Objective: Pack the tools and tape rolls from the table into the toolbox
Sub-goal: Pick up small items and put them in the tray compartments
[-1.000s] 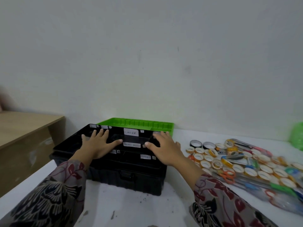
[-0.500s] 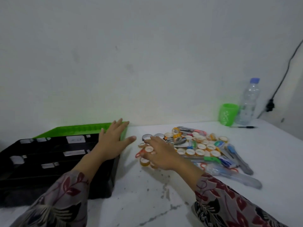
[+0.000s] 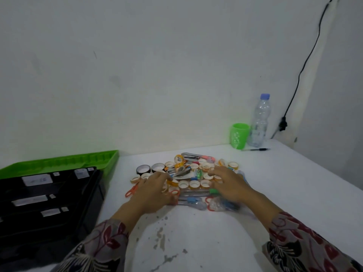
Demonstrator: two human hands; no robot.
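Both hands reach forward from patterned red-and-grey floral sleeves to the middle of the frame, palms down over a heap on the white bench point(image 3: 284, 193). The left hand point(image 3: 155, 191) lies on the heap's left part with its fingers spread and lightly bent, fingertips touching small rolls. The right hand point(image 3: 229, 185) rests on the right part in the same way, fingers loosely fanned. Neither hand plainly grips anything, though motion blur hides the fingertips. The heap of small tape rolls with white cores and orange-yellow rims point(image 3: 194, 184) holds well over a dozen rolls; they overlap too much to count exactly. At its upper left edge stand two wider black tape rolls point(image 3: 143, 169), side by side. One pair of orange-handled scissors point(image 3: 131, 191) pokes out just left of the left hand. Along the near edge lie at least two long clear-handled tools point(image 3: 194, 193), between the two hands. The single black plastic toolbox point(image 3: 49, 203) sits open at the lower left of the frame, well apart from the heap, with several white labels on its dividers and its bright green lid point(image 3: 64, 161) lying back behind it. At the upper right of the bench stand one green plastic cup point(image 3: 239, 136) and one clear plastic water bottle with a blue cap point(image 3: 259, 122), just beside each other. One black pen point(image 3: 257, 149) lies in front of them.
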